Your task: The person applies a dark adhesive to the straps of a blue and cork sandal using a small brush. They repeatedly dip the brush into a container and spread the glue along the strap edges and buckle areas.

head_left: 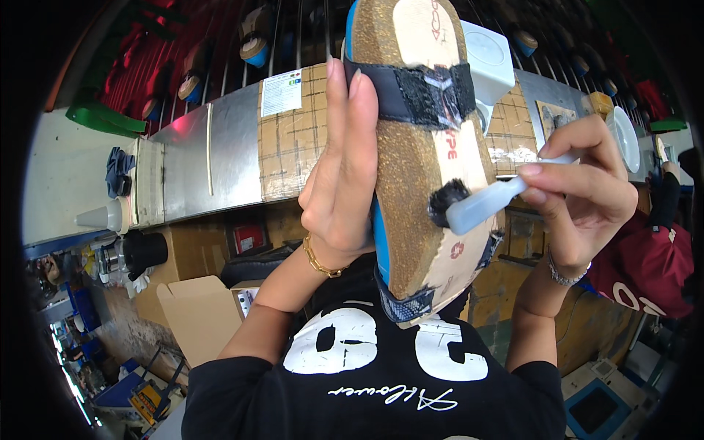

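Right hand (pixel 579 187) held a brush (pixel 480 207), its pale handle pinched between thumb and fingers. The black bristles (pixel 446 198), to the left of that hand, lay against the underside of a sandal (pixel 411 172). The sandal was between the two hands, raised in front of the chest, its cork underside facing the camera with a pale strip along it. The left hand (pixel 341 165) grasped its left side, two fingers stretched up along the edge; the thumb was hidden. A dark strap (pixel 400 92) crossed the sandal beside the left fingertips, its ends folded onto the underside, and another strap (pixel 400 302) showed below that hand. A gold bracelet (pixel 320 262) circled the left wrist, a silver bracelet (pixel 563 273) the right.

Beyond the left hand, cardboard (pixel 312 110) with a paper (pixel 282 94) on it covered part of a metal tabletop (pixel 187 150). A white container (pixel 490 55) stood behind the sandal, ahead and left of the right hand, and a white bowl (pixel 622 139) was just past that hand. Farther ahead of both hands, more sandals (pixel 254 50) sat on a rack. An open box (pixel 202 315) lay below and left of the left hand. Right of the right hand was another person (pixel 656 257) in maroon.
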